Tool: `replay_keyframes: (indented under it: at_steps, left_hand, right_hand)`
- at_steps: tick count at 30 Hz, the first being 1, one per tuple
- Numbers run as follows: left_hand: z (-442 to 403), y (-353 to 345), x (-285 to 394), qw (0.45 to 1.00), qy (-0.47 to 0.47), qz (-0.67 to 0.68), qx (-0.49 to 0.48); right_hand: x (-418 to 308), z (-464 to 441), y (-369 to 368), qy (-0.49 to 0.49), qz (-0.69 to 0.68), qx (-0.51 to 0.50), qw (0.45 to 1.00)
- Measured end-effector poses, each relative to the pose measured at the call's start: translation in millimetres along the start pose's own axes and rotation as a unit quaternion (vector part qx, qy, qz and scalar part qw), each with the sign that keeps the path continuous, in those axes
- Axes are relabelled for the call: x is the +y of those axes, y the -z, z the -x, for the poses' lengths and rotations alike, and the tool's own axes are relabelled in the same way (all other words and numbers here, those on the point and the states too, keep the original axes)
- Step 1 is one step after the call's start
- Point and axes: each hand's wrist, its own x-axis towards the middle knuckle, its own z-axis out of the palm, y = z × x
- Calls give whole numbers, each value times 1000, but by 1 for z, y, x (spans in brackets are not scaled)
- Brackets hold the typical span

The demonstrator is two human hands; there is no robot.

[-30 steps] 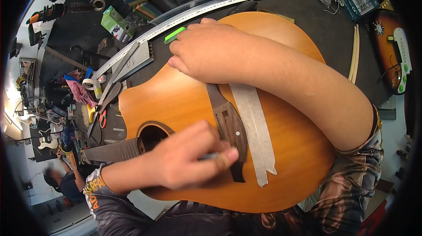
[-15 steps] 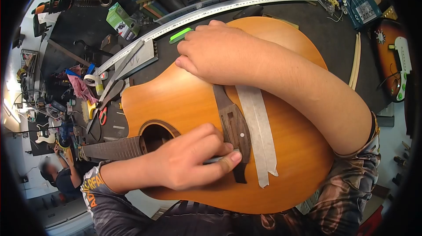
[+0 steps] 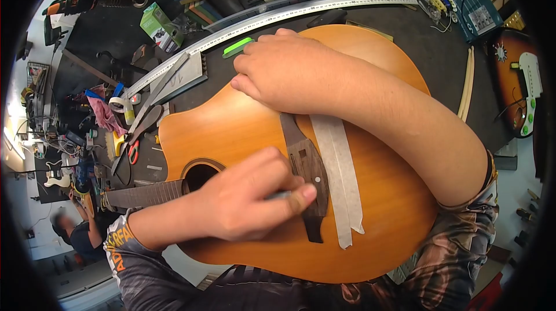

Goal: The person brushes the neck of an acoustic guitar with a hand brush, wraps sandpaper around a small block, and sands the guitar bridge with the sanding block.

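Observation:
An acoustic guitar (image 3: 382, 154) with an orange-brown top lies across my lap, its neck (image 3: 145, 195) pointing left. My left hand (image 3: 249, 195) is closed in a pinch over the dark wooden bridge (image 3: 311, 166); a thin grey piece shows between thumb and fingers, mostly hidden. One white dot marks the bridge. Beside it, strips of pale masking tape (image 3: 341, 183) run along the top. My right forearm lies across the body, and my right hand (image 3: 281, 70) curls over the guitar's far edge, fingertips hidden. Left of the bridge is the soundhole (image 3: 201, 173), partly covered by my left wrist.
Behind the guitar a long steel ruler (image 3: 272, 18) curves across the dark bench. A bright green item (image 3: 237, 48) lies near my right fingers. Red-handled scissors (image 3: 134, 152) and tape rolls are at left, a sunburst guitar body (image 3: 512, 85) at right. Another person (image 3: 81, 230) sits far left.
My left hand has shifted slightly up and left over the bridge and is a little blurred. My right hand stays in place. The view has moved slightly.

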Motion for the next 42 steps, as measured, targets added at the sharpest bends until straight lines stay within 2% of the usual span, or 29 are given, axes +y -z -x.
replay_keyframes:
  at_steps: [3, 4, 7, 10, 14, 17, 19, 23, 28, 31, 32, 35, 36, 39, 42]
  left_hand:
    - [-7, 11, -17, 999, 40, -21, 24]
    - [-9, 8, -13, 999, 28, -15, 31]
    - [-5, 6, -1, 1000, 11, 8, -9]
    - [-10, 10, -14, 997, 61, -13, 35]
    - [-5, 7, -6, 1000, 14, 1, -5]
    - [-10, 6, -11, 997, 55, -26, 41]
    - [-3, 4, 0, 1000, 12, 1, -10]
    - [-5, 8, -19, 999, 21, -36, 29]
    - [2, 0, 9, 999, -18, 16, -23]
    - [-4, 10, -7, 999, 28, -34, 5]
    - [1, 4, -4, 1000, 8, -11, 9]
    - [6, -1, 14, 998, -37, 25, -32]
    - [4, 7, 10, 998, -17, 19, -60]
    - [3, 2, -2, 1000, -15, -21, -2]
    - [9, -7, 11, 999, -45, 29, 0]
  right_hand:
    - [-1, -1, 0, 6, -3, 0, 1000]
    - [-1, -1, 0, 7, -7, 5, 1000]
    - [-1, -1, 0, 5, 0, -11, 1000]
    - [-1, -1, 3, -1, -8, -23, 1000]
    - [-2, 1, 3, 1, -1, -22, 1000]
    - [-2, -1, 4, 5, -4, -24, 1000]
    - [-2, -1, 4, 4, 0, -29, 1000]
    - [-3, -1, 5, 4, 1, -29, 1000]
    - [-1, 0, 3, 8, 6, -16, 1000]
    - [-3, -1, 7, -4, -1, -41, 999]
    - [-3, -1, 7, 1, 3, -36, 999]
    - [-2, 1, 6, 1, 7, -28, 1000]
    - [-2, 0, 7, -2, 4, -33, 999]
    - [-4, 0, 7, 3, 6, -26, 1000]
    - [-2, 1, 2, 0, -10, -1, 1000]
